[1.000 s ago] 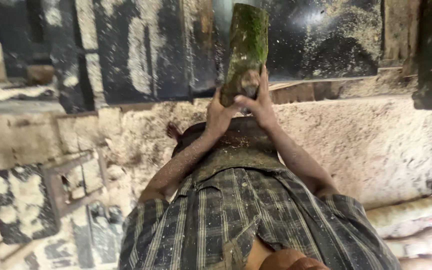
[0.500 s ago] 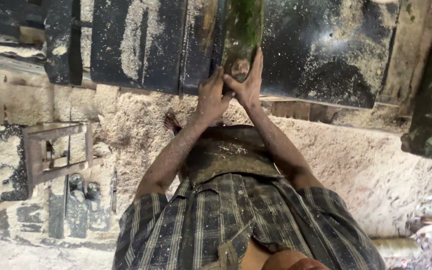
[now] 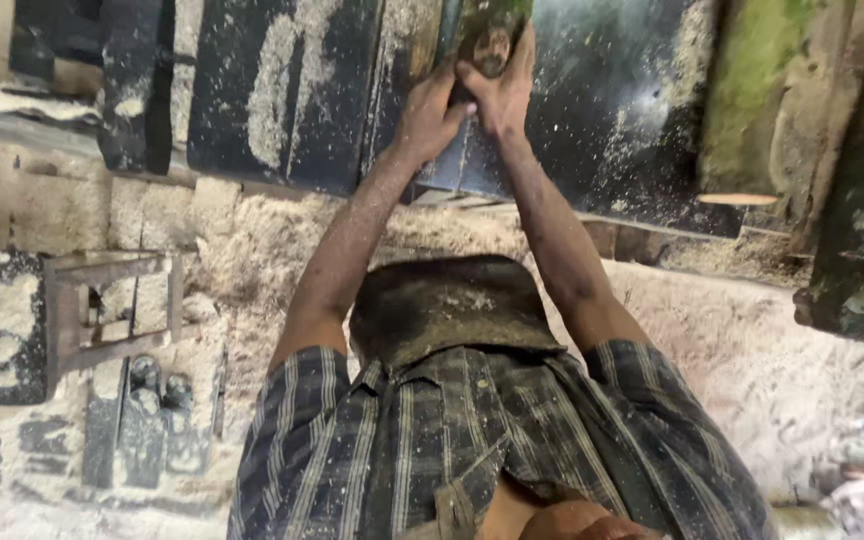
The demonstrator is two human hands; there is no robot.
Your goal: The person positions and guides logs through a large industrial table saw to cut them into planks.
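Taking the dark metal machine bed (image 3: 282,90) as the landmark, the far left of the scene holds a small wooden frame (image 3: 102,310) lying in sawdust below the bed, with a pair of dark sandals (image 3: 157,420) just beneath it. Thick sawdust (image 3: 252,240) is heaped against the lower edge of the bed.

Toward the middle, the left hand (image 3: 430,120) is stretched out over the bed and wrapped around the near end of a green, mossy block of wood (image 3: 487,30). The right hand (image 3: 502,85) presses against the same end from the other side, fingers spread over its cut face. Both hands grip the block firmly; it sits on the bed at the top edge of the view, and its far end is out of sight.

To the right of the bed stand a green upright part (image 3: 752,90) and a darker machine part (image 3: 862,200).

Judged from this, the danger lies in how close the fingers are to the block's end: if it jerks or twists, the hands could slide forward. Loose sawdust on the bed could let the wood skid sideways. The dust underfoot could cost the person their footing while leaning in.
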